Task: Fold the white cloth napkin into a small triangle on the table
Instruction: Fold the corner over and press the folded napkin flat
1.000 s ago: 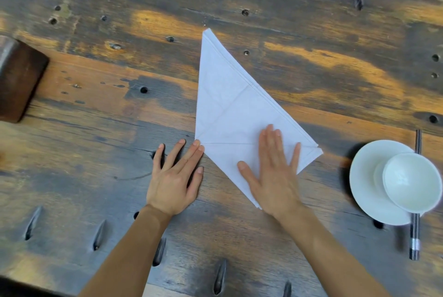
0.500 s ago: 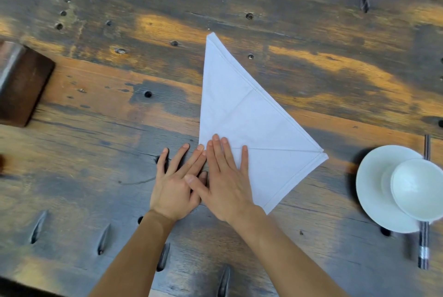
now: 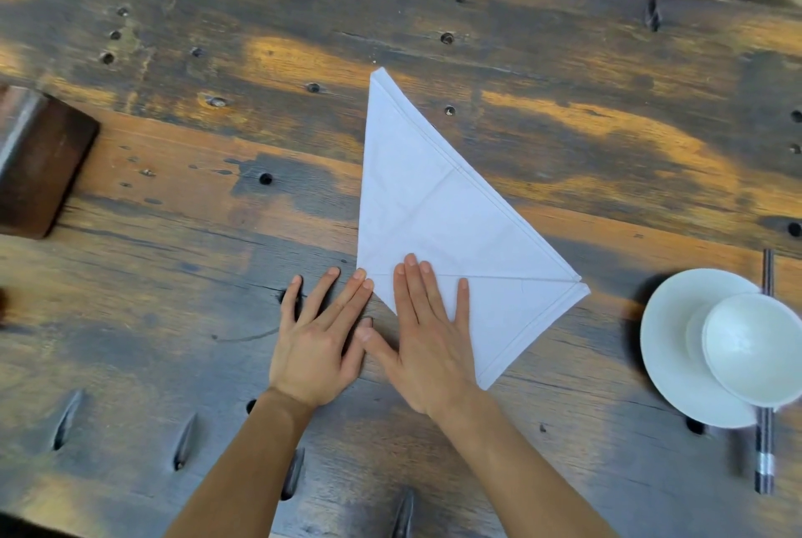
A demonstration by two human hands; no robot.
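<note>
Pressing crease | right hand [image 3: 427, 346], flat and open, has slid left across white triangular cloth napkin [image 3: 451, 229] at frame centre | left hand [image 3: 319, 342] flat, fingertips touching its left corner | large triangle smoothed; smaller fold pending

The white cloth napkin [image 3: 438, 212] lies flat on the table [image 3: 173, 277], folded into a creased, seemingly double-layered triangle.

The worn wooden table [image 3: 173, 277] carries a folded white napkin [image 3: 434, 212], a saucer [image 3: 668, 346] and a dark block [image 3: 39, 160].
</note>
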